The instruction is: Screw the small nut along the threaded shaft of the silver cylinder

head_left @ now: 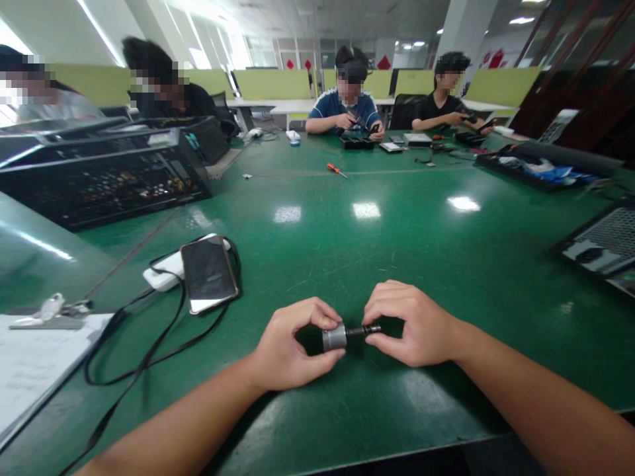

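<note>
Between the thumb and fingers of my left hand is a short grey metal cylinder. A thin dark shaft sticks out of its right end, lying roughly level. My right hand pinches the shaft's far end, where a ringed black tip shows between the fingertips. Both hands are low over the green table, close to its front edge. Exactly what kind of part this is, I cannot make out. The remaining fingers of both hands are curled and partly hidden.
A phone lies on a white power strip with black cable. Left are a clipboard and a black computer case. An orange screwdriver lies farther back. Several people sit around the table; a case panel is right.
</note>
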Motion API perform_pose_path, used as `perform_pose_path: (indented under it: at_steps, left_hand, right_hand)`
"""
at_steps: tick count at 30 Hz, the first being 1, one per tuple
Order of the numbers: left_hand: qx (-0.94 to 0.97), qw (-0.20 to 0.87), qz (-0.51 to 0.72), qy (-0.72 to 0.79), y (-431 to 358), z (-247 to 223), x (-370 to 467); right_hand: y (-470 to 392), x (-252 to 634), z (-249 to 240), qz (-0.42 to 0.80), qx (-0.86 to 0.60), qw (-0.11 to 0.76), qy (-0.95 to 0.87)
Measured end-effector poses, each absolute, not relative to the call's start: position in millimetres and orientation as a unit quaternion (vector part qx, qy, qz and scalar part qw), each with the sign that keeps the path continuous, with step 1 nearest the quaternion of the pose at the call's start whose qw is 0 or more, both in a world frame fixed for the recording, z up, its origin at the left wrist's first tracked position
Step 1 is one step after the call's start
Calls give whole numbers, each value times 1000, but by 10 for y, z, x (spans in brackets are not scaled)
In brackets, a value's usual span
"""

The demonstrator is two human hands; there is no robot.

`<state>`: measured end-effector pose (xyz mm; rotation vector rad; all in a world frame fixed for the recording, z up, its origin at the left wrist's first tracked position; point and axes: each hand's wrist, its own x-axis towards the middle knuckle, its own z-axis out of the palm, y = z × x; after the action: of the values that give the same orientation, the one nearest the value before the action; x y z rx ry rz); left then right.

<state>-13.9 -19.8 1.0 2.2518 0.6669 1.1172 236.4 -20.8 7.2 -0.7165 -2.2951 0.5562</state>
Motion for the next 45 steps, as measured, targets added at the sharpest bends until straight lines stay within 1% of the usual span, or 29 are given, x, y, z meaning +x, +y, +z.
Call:
perform_pose_path:
  at_steps: [17, 45]
  left_hand:
    - [829, 271, 416, 258, -186, 18, -154]
    - [822, 281, 422, 260, -162, -5, -176]
  right_hand:
    - [-181, 2421, 97, 195, -277, 318, -886]
    - [-125, 2534, 132, 205, -275, 310, -887]
